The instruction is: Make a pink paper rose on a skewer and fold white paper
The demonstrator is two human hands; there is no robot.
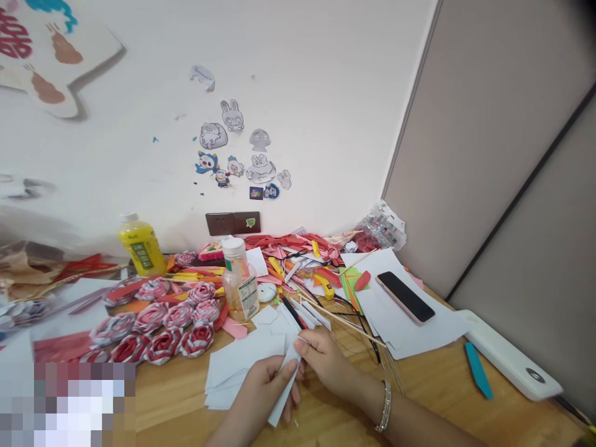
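Observation:
A narrow strip of white paper (280, 406) is held slantwise between my two hands, above the wooden table's front part. My left hand (270, 385) grips its middle, thumb on top and fingers beneath. At the strip's upper end, my right hand (322, 359) pinches the paper between thumb and fingers; a bracelet circles that wrist. Beside my left hand lies a stack of white paper sheets (233, 366). Smaller white paper pieces (274, 320) and a dark, pen-like stick with a red part (295, 312) lie just beyond my hands.
Rolled red-and-white paper roses (165, 344) sit left. A clear jar (239, 285) and yellow bottle (142, 245) stand behind. Colored strips (279, 243) heap along the wall. Rightward lie a phone (405, 297) on white sheets, a white elongated device (512, 357) and a teal piece (478, 370).

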